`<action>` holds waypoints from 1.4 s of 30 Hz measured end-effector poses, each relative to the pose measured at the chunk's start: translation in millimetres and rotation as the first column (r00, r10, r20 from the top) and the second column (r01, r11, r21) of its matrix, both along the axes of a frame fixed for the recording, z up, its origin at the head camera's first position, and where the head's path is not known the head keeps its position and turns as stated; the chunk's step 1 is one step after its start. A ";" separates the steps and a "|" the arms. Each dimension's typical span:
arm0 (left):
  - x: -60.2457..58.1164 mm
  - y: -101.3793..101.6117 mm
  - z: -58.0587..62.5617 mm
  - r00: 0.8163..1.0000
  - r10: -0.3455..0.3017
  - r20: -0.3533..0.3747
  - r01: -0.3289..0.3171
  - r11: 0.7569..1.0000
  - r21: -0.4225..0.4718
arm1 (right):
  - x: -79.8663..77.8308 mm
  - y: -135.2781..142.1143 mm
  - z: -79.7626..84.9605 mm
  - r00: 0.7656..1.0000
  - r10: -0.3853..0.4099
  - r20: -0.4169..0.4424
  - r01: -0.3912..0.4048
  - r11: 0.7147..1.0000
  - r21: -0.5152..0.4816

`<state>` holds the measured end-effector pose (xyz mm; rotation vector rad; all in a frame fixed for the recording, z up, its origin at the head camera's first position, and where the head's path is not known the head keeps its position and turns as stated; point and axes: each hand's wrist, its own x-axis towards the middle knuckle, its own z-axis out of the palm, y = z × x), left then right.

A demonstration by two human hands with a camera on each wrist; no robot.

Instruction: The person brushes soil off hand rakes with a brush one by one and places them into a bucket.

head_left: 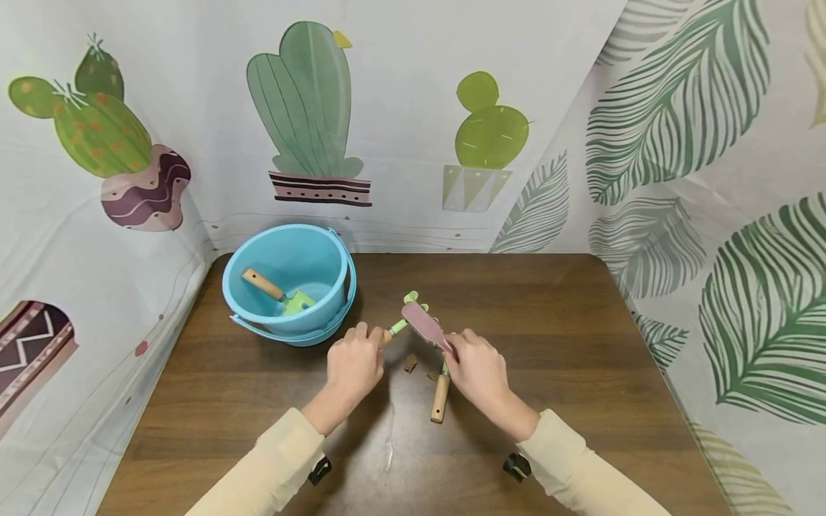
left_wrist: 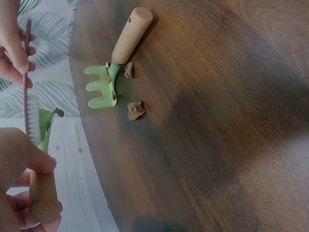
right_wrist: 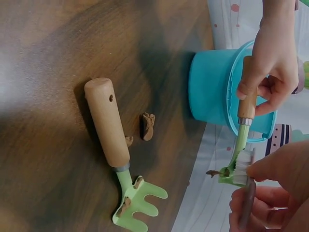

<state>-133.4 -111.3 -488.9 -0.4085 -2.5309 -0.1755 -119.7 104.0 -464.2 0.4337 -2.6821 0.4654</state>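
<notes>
My left hand [head_left: 355, 362] grips the wooden handle [right_wrist: 248, 104] of a small garden tool with a green metal head [right_wrist: 227, 176]; the brush partly hides the head's shape. A brown clump [right_wrist: 212, 173] clings to its edge. In my right hand [head_left: 479, 364] is a pink-backed brush [head_left: 426, 324], whose white bristles [left_wrist: 33, 121] touch the green head. Below, on the table, lies a green hand rake [left_wrist: 108, 89] with a wooden handle, brown bits stuck on it. Brown crumbs [left_wrist: 135, 110] lie beside it.
A light blue bucket [head_left: 290, 333] stands at the back left of the wooden table [head_left: 548, 322], its handle folded down. Inside leans another green tool with a wooden handle [head_left: 263, 284]. A patterned cloth [head_left: 400, 143] hangs behind the table.
</notes>
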 end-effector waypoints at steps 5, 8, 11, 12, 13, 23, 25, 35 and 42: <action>-0.7 -1.4 0.9 1.000 0.011 0.006 -0.011 1.000 0.003 | 3.9 3.9 -3.6 1.000 0.000 -0.006 0.000 1.000 -0.001; -1.0 -1.7 1.7 1.000 0.022 0.015 -0.022 1.000 0.001 | 5.1 5.8 -6.0 1.000 0.000 -0.011 0.000 1.000 -0.003; -1.2 -1.8 1.9 0.999 0.028 0.019 -0.028 1.000 0.000 | 5.7 6.8 -6.4 1.000 0.003 -0.021 -0.003 1.000 -0.014; -1.2 -1.6 2.0 0.999 0.028 0.020 -0.028 1.000 0.002 | 5.8 6.8 -6.4 1.000 0.005 -0.026 -0.006 1.000 -0.019; -1.2 -1.4 2.1 0.999 0.026 0.020 -0.026 1.000 0.004 | 5.7 6.8 -5.9 0.999 0.009 -0.031 -0.010 1.000 -0.026; 2.7 3.7 1.1 0.999 0.002 0.038 -0.002 1.000 0.002 | -3.3 -3.9 1.9 0.999 -0.007 -0.041 0.006 1.000 -0.017; 3.9 4.8 1.2 0.999 0.000 0.041 0.000 1.000 -0.001 | -5.4 -6.9 3.3 0.999 -0.005 -0.042 0.004 1.000 -0.013; 5.4 8.9 2.4 0.999 -0.025 0.026 0.025 1.000 -0.003 | -10.7 -11.8 4.8 0.998 -0.033 -0.056 0.034 0.999 0.016; 5.0 7.8 3.4 1.000 -0.015 -0.011 0.015 1.000 -0.014 | -10.1 -11.5 7.4 0.999 -0.030 -0.027 0.031 0.999 0.030</action>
